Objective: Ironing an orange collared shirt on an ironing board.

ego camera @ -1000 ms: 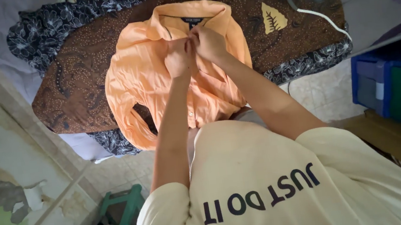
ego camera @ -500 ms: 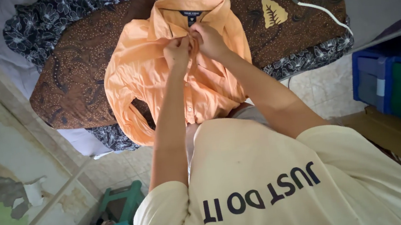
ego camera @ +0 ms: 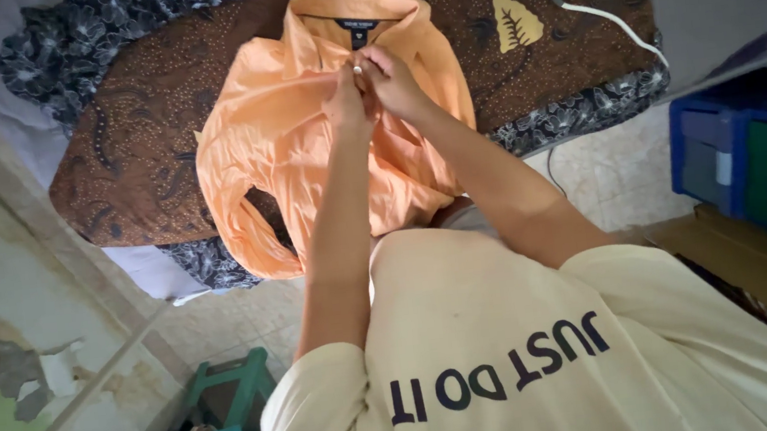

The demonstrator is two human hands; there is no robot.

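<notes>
Nearby, blue crates (ego camera: 734,166) are sitting under a shelf, contents unclear. Both hands are pinching the orange shirt's (ego camera: 289,149) front just below its collar, left hand (ego camera: 347,104) touching right hand (ego camera: 397,84), shirt lying on the patterned surface (ego camera: 135,147).

Soft, even daylight fills the scene, with only weak shadows under the orange shirt (ego camera: 298,139). No strong glare. The focus is good in the center; wide-lens distortion bends the edges, which look slightly softer.

Pale cream short-sleeved T-shirt with dark printed lettering, bare forearms.
</notes>
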